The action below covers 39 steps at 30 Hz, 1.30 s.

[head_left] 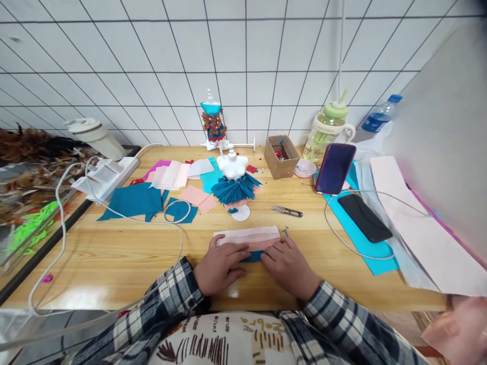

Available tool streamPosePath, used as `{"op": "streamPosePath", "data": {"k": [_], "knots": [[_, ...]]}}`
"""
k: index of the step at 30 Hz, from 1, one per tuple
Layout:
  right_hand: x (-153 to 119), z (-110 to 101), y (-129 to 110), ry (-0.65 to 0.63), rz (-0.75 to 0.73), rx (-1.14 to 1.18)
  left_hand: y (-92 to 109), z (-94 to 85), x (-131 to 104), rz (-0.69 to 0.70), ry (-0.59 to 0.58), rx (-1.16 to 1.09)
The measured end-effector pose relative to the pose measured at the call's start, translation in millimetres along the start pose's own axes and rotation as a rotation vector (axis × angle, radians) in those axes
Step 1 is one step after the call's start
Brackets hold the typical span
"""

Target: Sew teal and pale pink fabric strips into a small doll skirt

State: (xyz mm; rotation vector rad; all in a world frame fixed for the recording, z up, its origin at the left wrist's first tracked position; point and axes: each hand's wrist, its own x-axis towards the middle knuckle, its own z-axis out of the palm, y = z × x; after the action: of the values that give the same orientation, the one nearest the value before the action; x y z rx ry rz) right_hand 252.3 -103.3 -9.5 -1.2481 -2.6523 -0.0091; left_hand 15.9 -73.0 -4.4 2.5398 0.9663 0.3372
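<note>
Layered strips of crepe paper [249,235] in pale pink, peach and teal lie flat on the table in front of me, overlapping like steps. My left hand [222,266] rests on their left part, fingers stretched across the layers. My right hand [291,266] presses on the right end with bent fingers, its thumb near the teal edge. Behind the strips stands a small white dress form [233,166] wearing a ruffled teal skirt [235,190] with peach paper below it. Thread snips [287,211] lie beyond my right hand, and a small scrap [285,230] sits by the strips.
Teal paper pieces [131,200] and pink sheets [171,175] lie at left, crossed by a white cable [181,243]. A second dressed form [213,121], a cardboard box [281,157] and a drink bottle [327,126] stand behind. Two phones [335,167] and paper sheets are at right.
</note>
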Motion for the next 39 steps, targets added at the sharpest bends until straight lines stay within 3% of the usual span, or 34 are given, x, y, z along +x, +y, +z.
{"op": "streamPosePath", "data": {"k": [6,12,17,22,25,31,35,39], "knots": [[14.2,-31.4,-0.7,-0.025,0.149,0.140,0.7,-13.9,-0.1,-0.018,0.199,0.079],[19.6,-43.0,-4.3,-0.023,0.192,0.305,2.5,-32.6,0.1,-0.140,0.153,-0.008],[26.1,-54.4,7.8,-0.026,0.270,0.430,0.3,-57.0,-2.9,-0.242,0.127,-0.074],[34.5,-84.2,24.0,-0.016,0.263,0.680,-6.5,-86.4,-9.8,-0.365,0.276,-0.236],[39.4,-98.2,30.0,0.076,0.305,0.731,-8.1,-102.5,-9.7,-0.436,0.449,-0.370],[55.8,-110.5,49.2,0.363,0.575,0.906,-5.2,-132.1,15.0,-0.450,0.700,-0.575],[68.6,-107.8,63.9,0.571,0.597,1.125,-6.2,-141.7,38.8,-0.365,0.767,-0.672],[76.2,-100.1,72.7,0.678,0.648,1.118,-11.6,-140.0,60.2,-0.311,0.805,-0.709]]}}
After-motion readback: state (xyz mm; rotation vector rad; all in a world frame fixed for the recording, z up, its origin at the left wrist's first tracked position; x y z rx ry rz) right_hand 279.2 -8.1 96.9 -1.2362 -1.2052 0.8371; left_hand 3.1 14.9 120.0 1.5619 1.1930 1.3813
